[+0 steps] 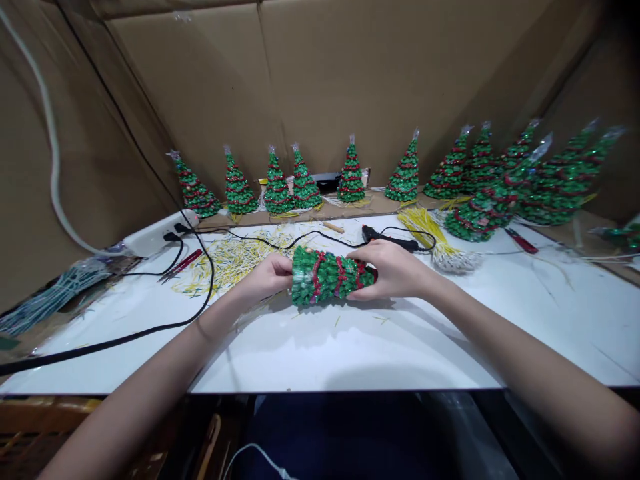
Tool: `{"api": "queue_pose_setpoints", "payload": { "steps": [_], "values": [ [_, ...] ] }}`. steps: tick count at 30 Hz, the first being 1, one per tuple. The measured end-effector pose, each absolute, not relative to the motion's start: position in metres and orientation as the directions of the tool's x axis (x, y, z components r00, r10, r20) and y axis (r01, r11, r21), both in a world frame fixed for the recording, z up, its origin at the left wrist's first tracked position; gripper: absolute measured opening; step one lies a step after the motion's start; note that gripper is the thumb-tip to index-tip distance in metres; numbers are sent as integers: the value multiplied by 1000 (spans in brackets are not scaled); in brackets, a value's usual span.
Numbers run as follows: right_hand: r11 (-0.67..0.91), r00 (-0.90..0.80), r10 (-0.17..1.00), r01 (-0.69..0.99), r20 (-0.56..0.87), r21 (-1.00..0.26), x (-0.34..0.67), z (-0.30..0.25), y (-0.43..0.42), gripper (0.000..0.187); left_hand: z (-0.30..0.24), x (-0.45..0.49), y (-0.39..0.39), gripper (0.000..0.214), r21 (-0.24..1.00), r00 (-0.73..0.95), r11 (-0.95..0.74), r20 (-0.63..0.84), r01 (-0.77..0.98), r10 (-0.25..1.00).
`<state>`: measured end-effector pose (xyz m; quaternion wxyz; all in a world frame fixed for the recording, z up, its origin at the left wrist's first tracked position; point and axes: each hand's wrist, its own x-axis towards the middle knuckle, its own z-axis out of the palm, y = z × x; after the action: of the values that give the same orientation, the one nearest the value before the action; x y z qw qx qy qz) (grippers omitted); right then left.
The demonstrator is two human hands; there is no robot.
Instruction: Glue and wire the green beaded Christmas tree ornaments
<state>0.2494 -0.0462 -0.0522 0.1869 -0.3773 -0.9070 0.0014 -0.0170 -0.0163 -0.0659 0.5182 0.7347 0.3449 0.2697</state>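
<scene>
1. While we hold a miniature Christmas tree (327,277) on its side, its wide base faces our left hand (273,275) and its narrow end points into our right hand (393,270).
2. Our right thumb and fingers are clamped around the narrow end. Our left fingers meet the base, but their tips are hidden, so we cannot tell whether they pinch it.
3. Red garlands circle the green tree between our hands, just over the white tabletop (280,360); we cannot tell if it touches.
4. Just beyond our right hand lies a black glue gun (397,241), with a bundle of yellow and white wires (425,230) to its right.
5. Past our left hand we see a heap of yellow and blue-green clippings (235,263), then a red-handled tool (187,260) and a white power strip (155,233) farther left.
6. Straight beyond our grip, a small tan stick (333,227) rests near a spaced row of six finished trees (351,177).
7. Far to the right of our grip we find a crowded cluster of trees (483,207), and beside it red-handled cutters (523,241).
8. Cardboard walls (190,67) rise behind it all.
</scene>
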Motion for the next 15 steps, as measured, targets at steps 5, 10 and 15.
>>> {"api": "queue_pose_setpoints", "payload": {
  "steps": [5, 10, 15],
  "values": [
    [697, -622, 695, 706, 361, -125, 247, -49, -50, 42, -67, -19, -11, 12, 960, 638, -186, 11, 207, 770],
    [698, -627, 688, 710, 365, -96, 246, -47, -53, 42, -64, -20, -11, 12, 994, 624, -15, -54, 105, 780],
    [704, -639, 678, 707, 363, -70, 245, -46, -54, 42, -57, -25, -14, 22, 991, 624, 113, -129, 64, 771]
  ]
}}
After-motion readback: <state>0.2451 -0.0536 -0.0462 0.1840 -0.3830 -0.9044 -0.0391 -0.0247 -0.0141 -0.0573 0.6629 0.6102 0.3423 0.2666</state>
